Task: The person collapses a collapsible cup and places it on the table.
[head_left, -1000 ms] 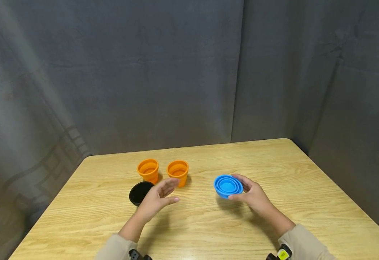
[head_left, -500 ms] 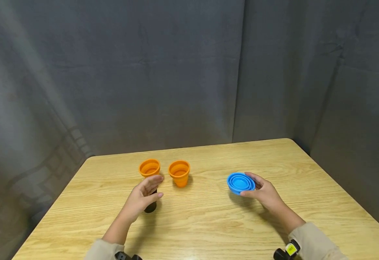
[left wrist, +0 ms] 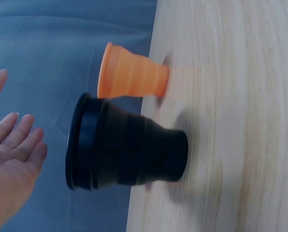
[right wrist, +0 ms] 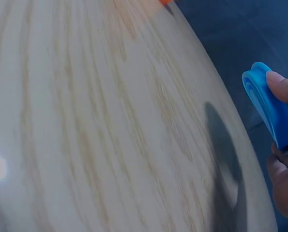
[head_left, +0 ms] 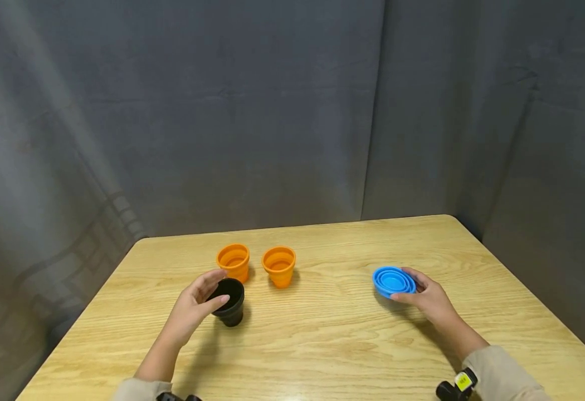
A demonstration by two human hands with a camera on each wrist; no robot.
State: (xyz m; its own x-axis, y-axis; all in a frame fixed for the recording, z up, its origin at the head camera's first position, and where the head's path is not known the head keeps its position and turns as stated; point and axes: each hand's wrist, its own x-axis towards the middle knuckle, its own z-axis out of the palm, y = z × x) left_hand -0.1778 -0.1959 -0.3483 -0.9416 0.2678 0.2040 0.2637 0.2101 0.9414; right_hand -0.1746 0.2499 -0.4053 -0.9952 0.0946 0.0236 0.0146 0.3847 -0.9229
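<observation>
Pinched at its rim between thumb and fingers, a blue collapsible cup (head_left: 391,281), folded flat into rings, is held above the table by my right hand (head_left: 429,296). The right wrist view shows the blue cup (right wrist: 274,108) edge-on, its shadow falling on the wood. My left hand (head_left: 191,306) hovers with fingers spread beside a black collapsible cup (head_left: 232,314), holding nothing. In the left wrist view the black cup (left wrist: 129,145) stands upright and extended, apart from the left hand (left wrist: 13,164).
Two extended orange collapsible cups, a left one (head_left: 233,262) and a right one (head_left: 279,267), stand behind the black cup. Everything is on a light wooden table (head_left: 322,345). A grey curtain (head_left: 252,122) hangs along the back and the sides.
My right hand has carried the blue cup to the right. My left hand has moved left, uncovering more of the black cup, which has gone from tilted to upright.
</observation>
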